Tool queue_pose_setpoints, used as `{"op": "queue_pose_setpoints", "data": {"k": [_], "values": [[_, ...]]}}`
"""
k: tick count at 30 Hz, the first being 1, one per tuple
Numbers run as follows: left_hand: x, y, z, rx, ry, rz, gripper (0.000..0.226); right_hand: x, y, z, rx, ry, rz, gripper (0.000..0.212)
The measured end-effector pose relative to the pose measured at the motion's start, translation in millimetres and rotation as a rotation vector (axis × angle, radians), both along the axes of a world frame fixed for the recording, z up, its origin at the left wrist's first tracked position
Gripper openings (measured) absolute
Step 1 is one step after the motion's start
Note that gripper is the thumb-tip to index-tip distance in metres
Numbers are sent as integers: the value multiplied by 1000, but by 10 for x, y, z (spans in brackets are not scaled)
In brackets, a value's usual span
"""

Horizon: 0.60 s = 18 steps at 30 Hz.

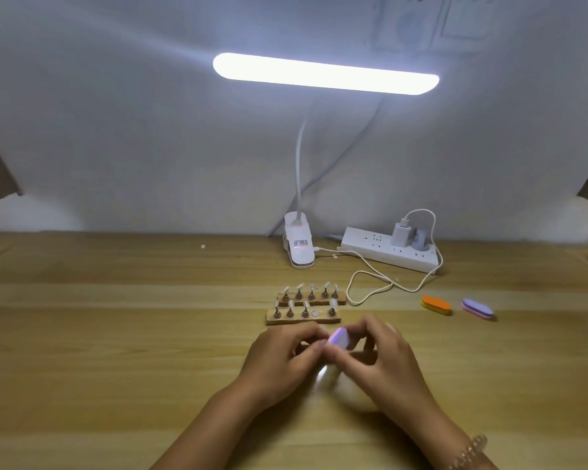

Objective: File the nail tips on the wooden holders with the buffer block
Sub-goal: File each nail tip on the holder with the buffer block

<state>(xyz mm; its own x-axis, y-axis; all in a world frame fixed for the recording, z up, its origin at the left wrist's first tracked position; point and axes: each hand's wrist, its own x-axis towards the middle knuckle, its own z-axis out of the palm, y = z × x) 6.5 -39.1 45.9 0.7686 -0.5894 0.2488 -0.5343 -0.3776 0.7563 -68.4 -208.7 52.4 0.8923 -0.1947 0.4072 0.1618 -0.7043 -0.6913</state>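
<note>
Near wooden holders (302,316), R hand (384,361) grips buffer block (338,338); L hand (284,359) curls against it, hold unclear.

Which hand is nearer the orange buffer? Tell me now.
Right. The right hand is left of the orange buffer and closer to the person; the left hand is farther left, beyond the right hand.

Wooden table (116,334), pale wall (116,113), lit clip lamp (325,73), white power strip (387,254)
</note>
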Motion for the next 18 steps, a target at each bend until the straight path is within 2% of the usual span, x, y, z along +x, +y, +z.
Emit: {"op": "queue_pose_setpoints", "data": {"k": [2, 4, 6, 8, 12, 15, 17, 18], "values": [[4, 5, -6, 7, -15, 10, 16, 13, -16, -3, -10, -27, -58, 28], [12, 10, -15, 3, -5, -7, 17, -10, 23, -1, -111, -41, 5, 32], [10, 9, -11, -6, 2, -14, 16, -17, 39, -9, -68, -25, 32, 32], [3, 2, -2, -5, -1, -4, 17, 13, -7, -12, 10, -19, -43, 29], [13, 7, -13, -33, 44, -16, 18, -3, 21, -26, -89, -6, 37, 36], [1, -5, -15, -102, 88, -4, 16, 35, -58, -21, 88, -54, -115, 26], [-23, -12, -4, -147, 129, 1, 18, 33, -85, -12, 79, -80, -182, 20], [-23, -10, -7, -148, 130, 1, 17, 12, -57, -8, 28, -78, -142, 22]]}}
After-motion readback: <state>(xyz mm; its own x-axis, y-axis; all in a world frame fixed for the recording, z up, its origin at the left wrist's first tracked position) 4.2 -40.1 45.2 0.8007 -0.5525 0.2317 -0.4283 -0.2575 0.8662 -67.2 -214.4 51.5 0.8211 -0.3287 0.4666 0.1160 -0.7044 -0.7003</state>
